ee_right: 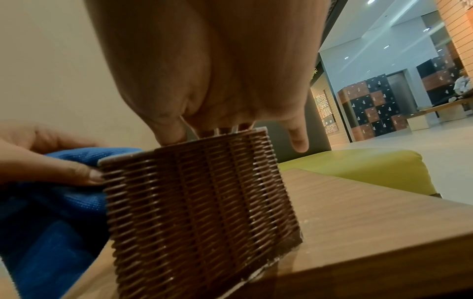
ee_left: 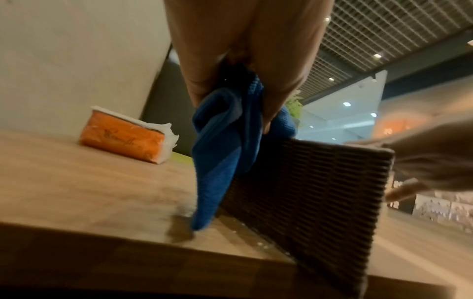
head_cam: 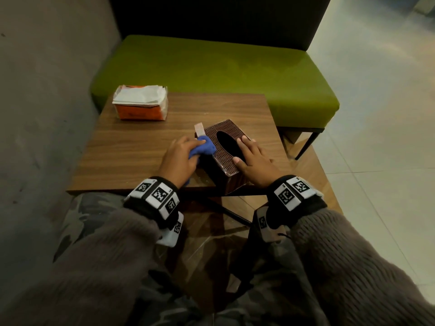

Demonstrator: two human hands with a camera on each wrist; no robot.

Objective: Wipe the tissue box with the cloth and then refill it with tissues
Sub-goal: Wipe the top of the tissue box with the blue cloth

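Note:
A brown woven tissue box [head_cam: 227, 147] with a dark oval slot stands near the front edge of the wooden table [head_cam: 131, 149]. My left hand [head_cam: 180, 156] grips a bunched blue cloth [head_cam: 203, 148] against the box's left side; the cloth [ee_left: 225, 141] hangs down that side to the tabletop. My right hand [head_cam: 250, 158] lies flat on the box top, fingers straight, beside the slot. The box [ee_right: 202, 206] fills the right wrist view, with my right fingertips [ee_right: 298, 139] over its top rim. An orange pack of white tissues [head_cam: 141, 105] sits at the table's far left.
A green bench seat [head_cam: 211, 69] with a dark backrest stands behind the table. A grey wall runs along the left. Pale floor tiles lie to the right. My lap sits just below the table's front edge.

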